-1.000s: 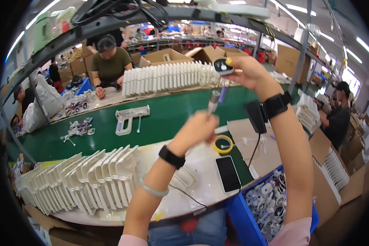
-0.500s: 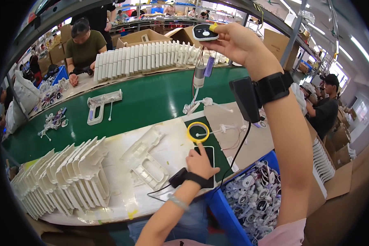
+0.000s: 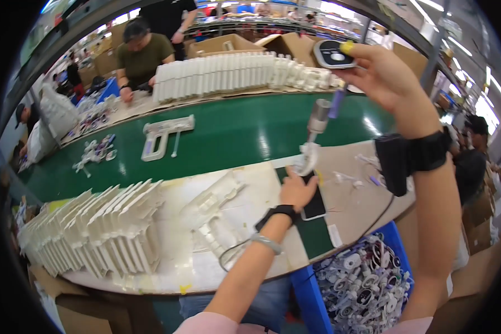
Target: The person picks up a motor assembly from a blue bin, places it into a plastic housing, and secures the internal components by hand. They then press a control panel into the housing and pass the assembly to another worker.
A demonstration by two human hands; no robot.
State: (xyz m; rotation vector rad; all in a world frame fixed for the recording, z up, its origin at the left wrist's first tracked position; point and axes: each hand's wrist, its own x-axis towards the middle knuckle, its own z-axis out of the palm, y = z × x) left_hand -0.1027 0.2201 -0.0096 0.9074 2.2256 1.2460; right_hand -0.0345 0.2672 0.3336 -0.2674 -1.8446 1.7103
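Raised at the upper right, my right hand point(image 3: 381, 75) grips a rounded black-and-grey control panel point(image 3: 334, 54) by its edge, with yellow on the finger or thumb. Below it hang a silver cylindrical motor point(image 3: 318, 118), a purple battery cell point(image 3: 336, 104) and a white plastic part point(image 3: 308, 158) at the motor's lower end. My left hand point(image 3: 298, 191) reaches up close to that white part, index finger and thumb apart; whether it touches is unclear. It lies partly over a black-screened phone point(image 3: 315, 205) on a dark green mat. Only a sliver of yellow shows beside the thumb.
White half-shells point(image 3: 94, 228) stand in a row at left; one shell point(image 3: 214, 211) lies nearer. Across the green belt point(image 3: 234, 125) are another shell point(image 3: 164, 136), small parts point(image 3: 96, 153) and a long white stack point(image 3: 214, 75). A blue bin point(image 3: 312, 300) of parts stands below right. Co-workers sit beyond.
The view has shifted, moving the scene sideways. The hanging motor and white part are now lower, over the phone area. My left hand has moved up toward the white part; the yellow tape ring is mostly hidden.
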